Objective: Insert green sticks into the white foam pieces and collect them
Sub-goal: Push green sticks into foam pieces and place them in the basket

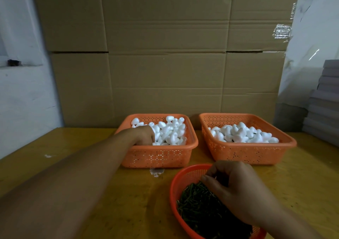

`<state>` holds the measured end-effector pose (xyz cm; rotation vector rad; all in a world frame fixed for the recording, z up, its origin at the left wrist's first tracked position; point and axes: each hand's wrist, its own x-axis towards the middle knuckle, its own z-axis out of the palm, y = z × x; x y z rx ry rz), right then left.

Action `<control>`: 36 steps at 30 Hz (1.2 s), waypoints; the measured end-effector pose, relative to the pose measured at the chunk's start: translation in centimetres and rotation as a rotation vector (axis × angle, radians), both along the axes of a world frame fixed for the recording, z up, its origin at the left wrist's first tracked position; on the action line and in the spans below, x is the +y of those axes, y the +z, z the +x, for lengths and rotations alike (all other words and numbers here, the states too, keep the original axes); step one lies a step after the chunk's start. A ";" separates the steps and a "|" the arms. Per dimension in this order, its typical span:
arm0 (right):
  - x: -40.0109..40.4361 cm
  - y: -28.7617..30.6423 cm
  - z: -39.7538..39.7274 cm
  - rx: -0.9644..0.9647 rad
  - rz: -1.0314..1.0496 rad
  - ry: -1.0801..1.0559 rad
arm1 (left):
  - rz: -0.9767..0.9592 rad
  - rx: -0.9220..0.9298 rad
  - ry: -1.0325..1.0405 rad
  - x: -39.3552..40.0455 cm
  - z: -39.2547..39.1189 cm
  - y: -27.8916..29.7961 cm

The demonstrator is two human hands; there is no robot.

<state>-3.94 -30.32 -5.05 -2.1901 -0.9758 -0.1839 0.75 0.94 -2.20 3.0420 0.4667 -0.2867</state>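
Observation:
Two orange square baskets stand on the yellow table. The left basket (159, 156) holds many white foam pieces (171, 132), and my left hand (144, 135) reaches into it with its fingers dug down among them; what the fingers hold is hidden. The right basket (247, 152) holds more white foam pieces (242, 133) with bits of green among them. Nearer to me, a round orange basket (180, 183) is full of green sticks (198, 207). My right hand (236, 187) hovers over those sticks with fingers curled, pinching at them.
A wall of brown cardboard boxes (165, 55) rises right behind the baskets. A stack of grey sheets (324, 103) sits at the right edge. A small white smear (156, 172) marks the yellow table (55, 147) before the left basket.

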 end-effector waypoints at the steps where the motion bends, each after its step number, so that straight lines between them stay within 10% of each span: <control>1: 0.0 0.0 0.0 -0.002 -0.003 -0.002 | -0.034 -0.057 0.020 -0.1 -0.1 0.1; 15: 0.0 0.1 0.0 -0.012 -0.024 -0.011 | -0.610 -0.897 -0.164 -4.3 -4.6 0.7; 36: 0.2 0.4 -1.0 -0.062 -0.554 0.136 | -0.964 -0.755 -0.494 -11.7 -14.6 -1.6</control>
